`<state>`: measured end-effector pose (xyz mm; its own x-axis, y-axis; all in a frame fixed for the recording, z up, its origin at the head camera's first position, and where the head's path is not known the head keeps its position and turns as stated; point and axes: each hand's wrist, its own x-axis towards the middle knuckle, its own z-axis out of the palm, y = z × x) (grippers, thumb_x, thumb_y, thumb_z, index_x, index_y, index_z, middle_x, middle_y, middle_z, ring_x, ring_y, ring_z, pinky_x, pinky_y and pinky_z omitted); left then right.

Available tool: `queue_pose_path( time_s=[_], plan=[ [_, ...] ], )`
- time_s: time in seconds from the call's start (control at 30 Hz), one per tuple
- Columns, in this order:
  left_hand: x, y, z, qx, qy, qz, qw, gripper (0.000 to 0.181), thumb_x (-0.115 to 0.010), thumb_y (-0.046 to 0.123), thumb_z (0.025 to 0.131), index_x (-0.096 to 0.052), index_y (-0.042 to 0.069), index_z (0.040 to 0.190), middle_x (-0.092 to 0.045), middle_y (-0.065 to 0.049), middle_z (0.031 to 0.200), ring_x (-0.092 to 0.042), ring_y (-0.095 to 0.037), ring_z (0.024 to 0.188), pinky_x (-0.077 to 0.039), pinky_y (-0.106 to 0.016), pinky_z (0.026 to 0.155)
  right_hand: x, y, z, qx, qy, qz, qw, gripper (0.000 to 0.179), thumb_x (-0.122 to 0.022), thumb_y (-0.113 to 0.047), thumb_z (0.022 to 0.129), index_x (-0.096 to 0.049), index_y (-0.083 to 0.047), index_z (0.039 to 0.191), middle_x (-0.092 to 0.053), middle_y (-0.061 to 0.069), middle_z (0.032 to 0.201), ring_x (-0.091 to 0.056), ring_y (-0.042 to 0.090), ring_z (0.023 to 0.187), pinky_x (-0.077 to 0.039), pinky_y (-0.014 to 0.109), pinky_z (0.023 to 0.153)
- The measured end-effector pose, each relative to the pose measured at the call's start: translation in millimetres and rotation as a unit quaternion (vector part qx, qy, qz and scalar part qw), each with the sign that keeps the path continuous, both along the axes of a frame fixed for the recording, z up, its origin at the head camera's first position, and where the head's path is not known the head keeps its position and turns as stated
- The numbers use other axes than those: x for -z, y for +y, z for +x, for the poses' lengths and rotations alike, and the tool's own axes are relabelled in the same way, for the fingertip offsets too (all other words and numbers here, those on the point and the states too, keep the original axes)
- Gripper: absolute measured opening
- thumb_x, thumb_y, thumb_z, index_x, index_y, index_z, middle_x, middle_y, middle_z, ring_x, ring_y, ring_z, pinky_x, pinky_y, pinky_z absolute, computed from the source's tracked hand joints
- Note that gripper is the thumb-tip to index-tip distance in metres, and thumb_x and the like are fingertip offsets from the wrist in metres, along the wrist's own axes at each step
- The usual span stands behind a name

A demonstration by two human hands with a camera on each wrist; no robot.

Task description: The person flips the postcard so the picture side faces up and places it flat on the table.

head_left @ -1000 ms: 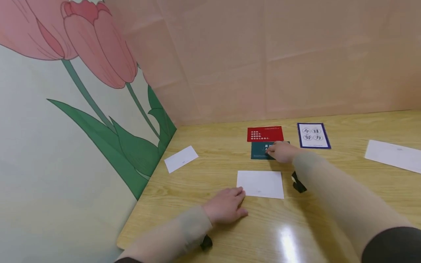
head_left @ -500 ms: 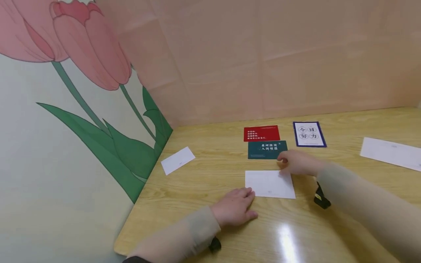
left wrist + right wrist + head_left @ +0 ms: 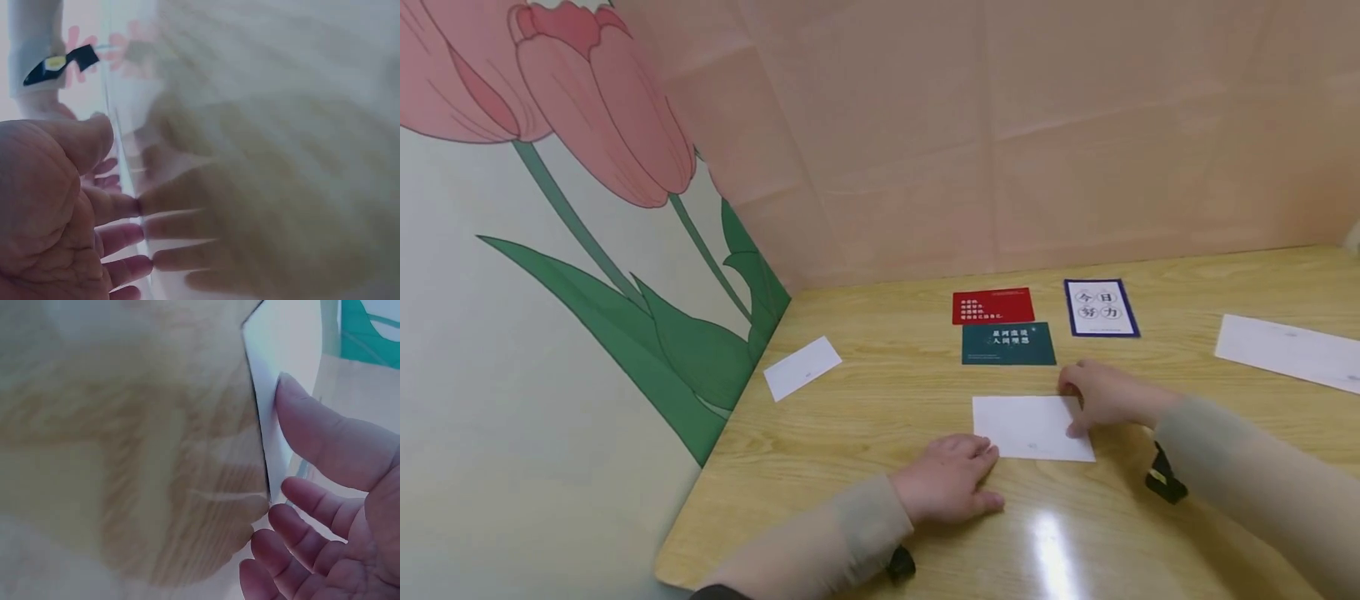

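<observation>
One white card (image 3: 1022, 427), ringed by tabletop (image 3: 857, 421), has right fingers (image 3: 1081, 375) gripping one edge, straight left fingers (image 3: 973, 447) touching another.

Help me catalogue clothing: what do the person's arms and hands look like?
The left hand and right hand are bare. The left sleeve and right sleeve are beige with greyish cuffs; a black piece sits under each wrist, the right one marked yellow.

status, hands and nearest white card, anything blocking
Left hand touching white card, near-left corner. Right hand at its right end. Nothing visibly blocking.
</observation>
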<state>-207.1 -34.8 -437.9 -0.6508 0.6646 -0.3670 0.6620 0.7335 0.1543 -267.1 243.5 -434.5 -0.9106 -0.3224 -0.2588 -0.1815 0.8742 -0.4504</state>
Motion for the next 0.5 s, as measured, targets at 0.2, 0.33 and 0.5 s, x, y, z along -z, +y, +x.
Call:
queue_pose_path(
  time_s=[0.2,0.33,0.5],
  plan=[
    [-7.0,7.6,-15.5,0.001,-0.006,0.044,0.999,0.05,-0.051,0.055,0.094,-0.058,0.025,0.133,-0.053,0.011,0.129,-0.047,-0.007,0.117,-0.038,-0.027,0.101,0.0,0,6.2,-0.009,0.003,0.005,0.9999,0.056,-0.088,-0.034,0.065,-0.061,-0.009,0.108,-0.057,0.005,0.095,-0.051,0.023,0.084,-0.048,0.042,0.075],
    [-7.5,12.9,-33.2,-0.031,-0.022,0.083,0.9958,0.028,-0.064,0.045,0.09,-0.072,0.024,0.107,-0.059,0.013,0.103,-0.051,-0.003,0.092,-0.044,-0.02,0.083,0.9,-4,8.8,-0.013,0.002,0.006,0.9999,0.056,-0.087,-0.035,0.066,-0.06,-0.009,0.107,-0.056,0.004,0.095,-0.051,0.023,0.084,-0.048,0.043,0.076],
    [0.4,17.5,-50.8,-0.099,-0.003,0.107,0.9893,0.02,-0.075,0.039,0.083,-0.071,0.025,0.097,-0.056,0.012,0.097,-0.049,-0.006,0.086,-0.045,-0.021,0.079,0.9,-10,11.7,-0.014,-0.001,0.01,0.9998,0.055,-0.088,-0.032,0.066,-0.06,-0.011,0.108,-0.055,0.004,0.095,-0.051,0.022,0.084,-0.048,0.042,0.075]
  ],
)
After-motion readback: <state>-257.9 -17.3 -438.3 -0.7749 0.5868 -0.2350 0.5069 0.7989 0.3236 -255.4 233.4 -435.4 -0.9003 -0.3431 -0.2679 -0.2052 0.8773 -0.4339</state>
